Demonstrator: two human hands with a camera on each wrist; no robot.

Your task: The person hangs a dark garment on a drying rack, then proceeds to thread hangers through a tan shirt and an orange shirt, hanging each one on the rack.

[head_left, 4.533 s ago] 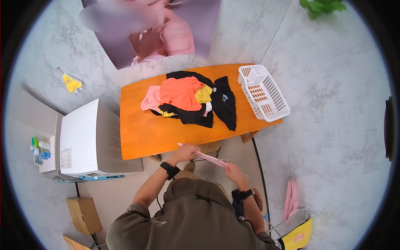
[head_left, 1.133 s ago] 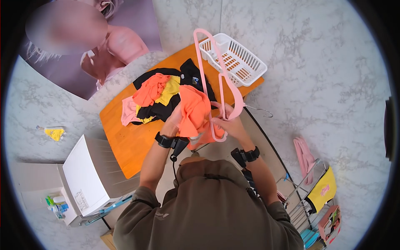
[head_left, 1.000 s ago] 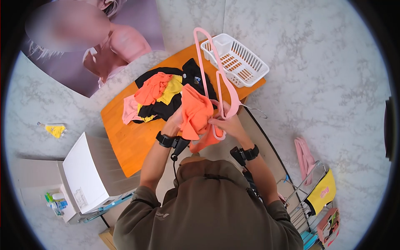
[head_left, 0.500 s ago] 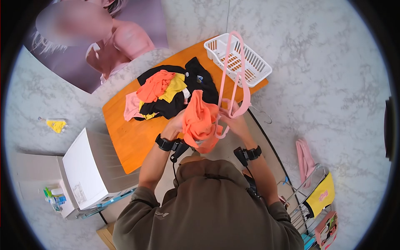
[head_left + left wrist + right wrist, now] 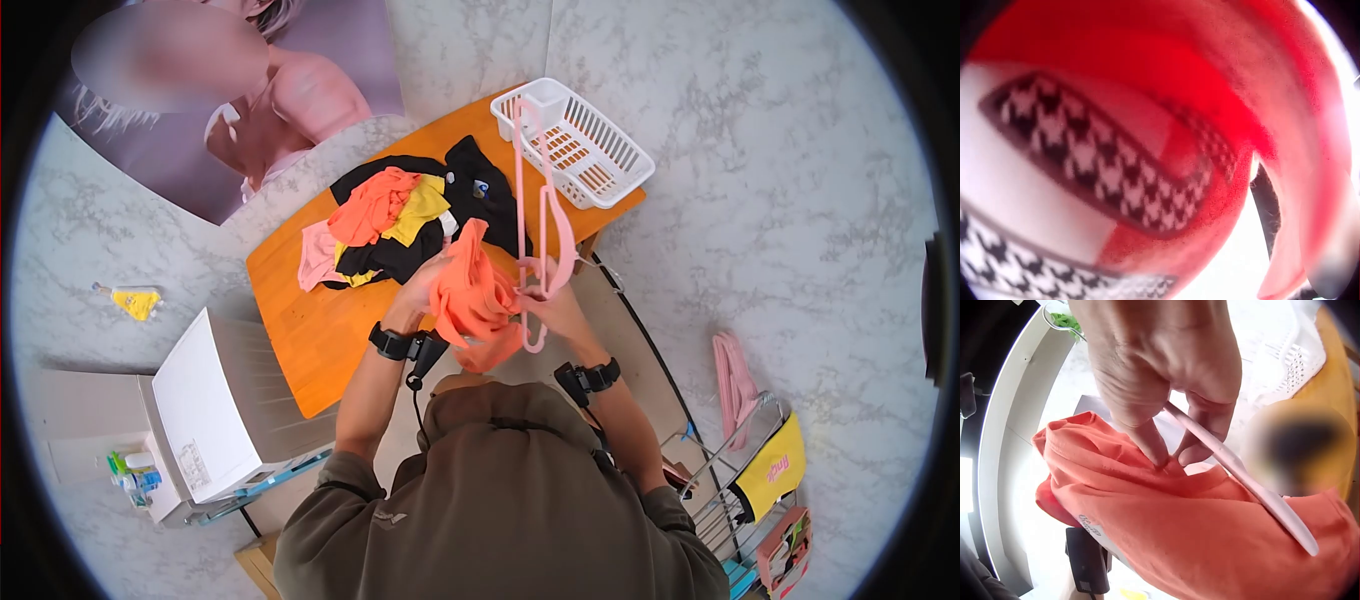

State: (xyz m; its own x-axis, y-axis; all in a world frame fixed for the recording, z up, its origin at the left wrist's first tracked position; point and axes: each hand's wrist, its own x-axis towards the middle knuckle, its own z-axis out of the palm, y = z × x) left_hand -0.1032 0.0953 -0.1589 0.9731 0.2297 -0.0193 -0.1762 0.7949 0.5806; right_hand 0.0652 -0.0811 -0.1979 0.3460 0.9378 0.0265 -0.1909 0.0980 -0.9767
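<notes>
1. An orange table (image 5: 300,340) stands against the far wall.
2. A person in a dark hooded top (image 5: 500,510) is at the table's near edge.
3. A white-topped box (image 5: 205,410) is just beside the table's left end.
4. A metal rack (image 5: 705,510) stands to the right, with a yellow cloth item (image 5: 772,468) on it and a bunch of pink hangers (image 5: 735,390) near its top.
5. A heap of clothes (image 5: 405,225) in black, yellow, coral and pale pink lies towards the back of the table.
6. A white slatted basket (image 5: 612,190) is at the table's right end.
7. The coral garment (image 5: 470,295) is bunched and held up between the 2 hands, near the table's front edge.
8. The pink hanger (image 5: 566,245) is at the right hand, its metal hook (image 5: 608,270) pointing right; in the right wrist view it slants across the garment.
9. The right hand (image 5: 558,305) pinches the garment's edge between thumb and finger, with the hanger running beneath the palm.
10. The left hand (image 5: 418,290) is against the garment; cloth covers its fingers, so I cannot tell whether they pinch or lie spread.
11. Inside the left wrist view, a houndstooth print (image 5: 1079,147) shows blurred on the cloth.
</notes>
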